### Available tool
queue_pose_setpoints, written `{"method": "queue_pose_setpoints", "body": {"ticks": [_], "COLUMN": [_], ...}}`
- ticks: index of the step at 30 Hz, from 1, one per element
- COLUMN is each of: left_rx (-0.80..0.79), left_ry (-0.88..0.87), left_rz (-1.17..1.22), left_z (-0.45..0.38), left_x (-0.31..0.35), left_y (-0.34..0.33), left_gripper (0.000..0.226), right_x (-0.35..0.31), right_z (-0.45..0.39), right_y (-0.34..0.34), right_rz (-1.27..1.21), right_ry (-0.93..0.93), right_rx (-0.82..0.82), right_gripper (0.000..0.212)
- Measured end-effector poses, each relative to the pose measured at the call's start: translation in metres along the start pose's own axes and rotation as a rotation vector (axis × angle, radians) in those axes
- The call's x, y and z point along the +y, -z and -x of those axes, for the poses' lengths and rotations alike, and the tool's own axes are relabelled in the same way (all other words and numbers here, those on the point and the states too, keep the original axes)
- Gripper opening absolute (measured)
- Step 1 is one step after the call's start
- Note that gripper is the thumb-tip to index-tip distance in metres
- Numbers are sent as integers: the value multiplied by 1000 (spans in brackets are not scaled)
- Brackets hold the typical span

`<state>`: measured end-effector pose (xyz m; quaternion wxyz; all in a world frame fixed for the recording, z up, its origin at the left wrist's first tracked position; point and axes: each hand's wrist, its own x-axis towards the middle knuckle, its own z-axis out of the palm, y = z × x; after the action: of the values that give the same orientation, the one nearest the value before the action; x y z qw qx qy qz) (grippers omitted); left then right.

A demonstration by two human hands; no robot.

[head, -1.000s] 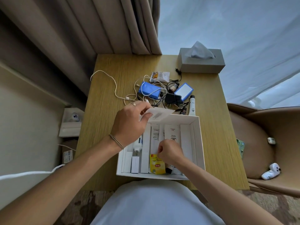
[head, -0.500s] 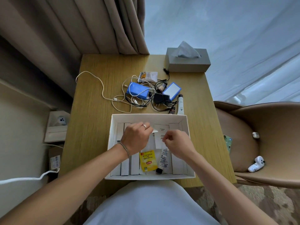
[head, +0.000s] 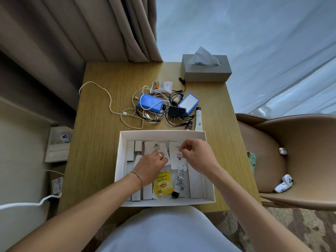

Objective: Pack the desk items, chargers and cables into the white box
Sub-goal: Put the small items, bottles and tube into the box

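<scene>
while both hands reach into the white box point(head: 122, 151) at the desk's point(head: 98, 124) near edge, the left hand point(head: 151, 165) lies palm down on a white packet point(head: 154, 148), fingers flat and loose, gripping nothing i can see. the right hand point(head: 197, 155) hovers over a second packet point(head: 177, 154), thumb and forefinger pinched; whether they hold it i cannot tell. a yellow tea bag point(head: 163, 184) and a tube point(head: 179, 180) lie inside. beyond the box, unpacked, sit a blue pack point(head: 149, 104), black charger point(head: 174, 111) and white cable point(head: 107, 99).

Yellow tea bag point(head: 163, 184) in white box point(head: 120, 157): reads "Lipton", "YELLOW LABEL TEA". Small print on tube point(head: 179, 180) & white packets: too tiny to read.
</scene>
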<state>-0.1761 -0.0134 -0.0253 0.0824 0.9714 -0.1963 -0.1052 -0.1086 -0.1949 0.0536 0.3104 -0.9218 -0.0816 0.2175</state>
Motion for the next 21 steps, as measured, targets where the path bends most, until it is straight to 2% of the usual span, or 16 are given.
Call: {"method": "queue_pose_setpoints", "body": {"ticks": [7,9,12,16,21], "left_rx": [-71,-10,185,383,457], "left_ry": [-26,-12,-6,38,154], "left_rz": [-16,21,133,318,452], "left_z": [-6,-5,-5,-17,-49], "left_x": [-3,0,2,8,6], "left_y": [-8,0,19,57,96], "left_gripper": [32,24,13,15,15], "right_x": [-10,-11,-9,-4,18], "right_z": [-13,-18,-29,-56,-110], "right_y": [6,11,23,46,58], "right_rz": [-37,-56,-94,-102,-1], "right_ry": [49,47,38,14,-89], "right_rx": [26,38,79,140,171], "right_gripper": [23,21,21,19,20]}}
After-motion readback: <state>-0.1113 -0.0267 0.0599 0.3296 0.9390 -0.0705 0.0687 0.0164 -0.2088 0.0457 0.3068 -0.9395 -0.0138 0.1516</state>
